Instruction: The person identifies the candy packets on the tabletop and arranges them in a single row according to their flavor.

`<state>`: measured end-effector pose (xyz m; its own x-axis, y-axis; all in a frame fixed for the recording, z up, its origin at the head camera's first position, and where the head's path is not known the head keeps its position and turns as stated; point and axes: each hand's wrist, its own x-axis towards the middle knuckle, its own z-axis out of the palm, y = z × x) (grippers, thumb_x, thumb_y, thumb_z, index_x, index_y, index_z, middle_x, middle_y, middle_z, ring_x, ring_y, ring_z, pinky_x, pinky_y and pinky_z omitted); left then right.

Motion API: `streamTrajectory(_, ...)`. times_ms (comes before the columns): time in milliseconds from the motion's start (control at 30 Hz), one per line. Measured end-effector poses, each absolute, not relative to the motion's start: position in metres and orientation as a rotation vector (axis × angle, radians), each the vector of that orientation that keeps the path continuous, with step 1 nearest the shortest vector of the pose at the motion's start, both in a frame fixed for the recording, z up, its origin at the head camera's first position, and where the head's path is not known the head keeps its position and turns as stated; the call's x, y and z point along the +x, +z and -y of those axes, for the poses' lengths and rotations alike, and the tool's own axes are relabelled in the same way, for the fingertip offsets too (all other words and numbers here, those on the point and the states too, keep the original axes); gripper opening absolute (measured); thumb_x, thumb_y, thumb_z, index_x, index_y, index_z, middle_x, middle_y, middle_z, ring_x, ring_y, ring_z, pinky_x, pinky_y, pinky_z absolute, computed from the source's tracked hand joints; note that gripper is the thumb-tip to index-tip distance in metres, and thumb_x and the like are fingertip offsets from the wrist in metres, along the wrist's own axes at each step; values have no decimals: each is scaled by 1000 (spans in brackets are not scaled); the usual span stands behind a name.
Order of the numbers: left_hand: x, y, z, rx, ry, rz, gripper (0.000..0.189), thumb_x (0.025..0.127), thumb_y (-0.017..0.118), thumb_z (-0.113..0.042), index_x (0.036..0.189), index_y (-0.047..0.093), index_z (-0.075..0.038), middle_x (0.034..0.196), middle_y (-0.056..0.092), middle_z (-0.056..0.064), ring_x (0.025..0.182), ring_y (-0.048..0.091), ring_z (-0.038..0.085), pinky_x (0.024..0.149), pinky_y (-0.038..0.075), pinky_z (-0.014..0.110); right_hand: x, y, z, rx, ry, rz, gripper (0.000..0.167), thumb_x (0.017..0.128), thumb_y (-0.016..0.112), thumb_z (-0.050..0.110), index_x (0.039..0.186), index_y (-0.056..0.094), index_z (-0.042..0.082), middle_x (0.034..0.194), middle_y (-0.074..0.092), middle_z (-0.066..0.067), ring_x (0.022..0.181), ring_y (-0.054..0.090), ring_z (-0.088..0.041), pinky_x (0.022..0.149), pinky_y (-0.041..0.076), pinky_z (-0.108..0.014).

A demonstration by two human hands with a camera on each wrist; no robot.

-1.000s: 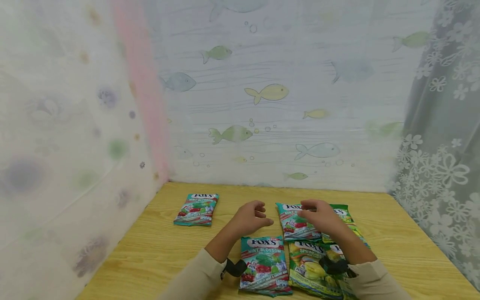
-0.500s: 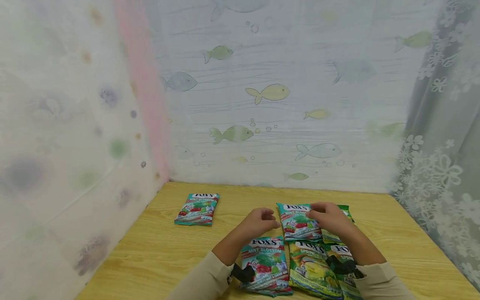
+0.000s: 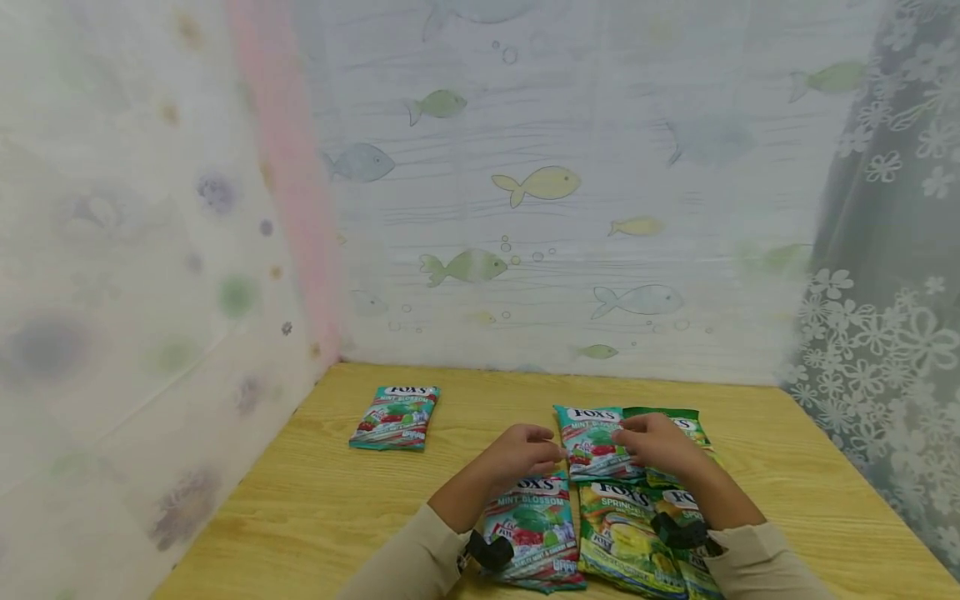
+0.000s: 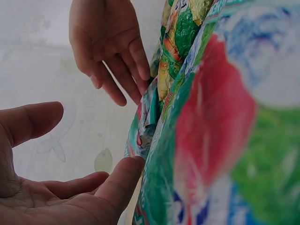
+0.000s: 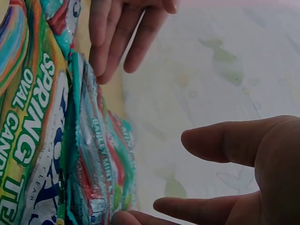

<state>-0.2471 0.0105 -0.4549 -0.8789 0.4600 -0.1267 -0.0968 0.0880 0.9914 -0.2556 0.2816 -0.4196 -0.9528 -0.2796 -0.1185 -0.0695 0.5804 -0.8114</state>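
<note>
My left hand is at the left edge of a teal Mint Blossom candy bag; its fingertips are close to or touching the bag. Over that bag's right side is my right hand, fingers loosely bent. In the right wrist view, thumb and fingers of the right hand stand apart, with a fingertip by the teal bag. The left wrist view has the left hand spread too, a finger against a teal bag. A green-and-yellow candy bag lies partly hidden behind the right hand.
Nearer me lie another Mint Blossom bag, a yellow Spring Tea bag and a similar bag partly under my right wrist. A separate Mint Blossom bag lies at the far left of the wooden table.
My left hand has moved right and nearer to me, up to the teal bag's left edge. The right hand has shifted slightly right and nearer. The bags look unmoved.
</note>
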Motion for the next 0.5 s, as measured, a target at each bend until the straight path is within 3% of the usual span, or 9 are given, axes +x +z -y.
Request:
streamTrajectory(300, -249, -456, -10, 365, 1869, -1913, 70, 102, 66, -20, 155, 33, 11, 156, 42, 29, 138, 55, 37, 113, 48, 49, -254, -428, -275, -271, -1235, -2653, 60, 105, 60, 29, 145, 49, -13, 146, 52, -35, 112, 68, -36, 87, 61, -46)
streamTrajectory(500, -249, -453, -9, 322, 1854, -1936, 68, 102, 65, -19, 155, 35, 11, 152, 48, 26, 136, 57, 34, 112, 48, 51, -250, -432, -264, -317, -1156, -2737, 54, 103, 63, 29, 142, 57, -8, 140, 60, -29, 117, 66, -39, 89, 59, -50)
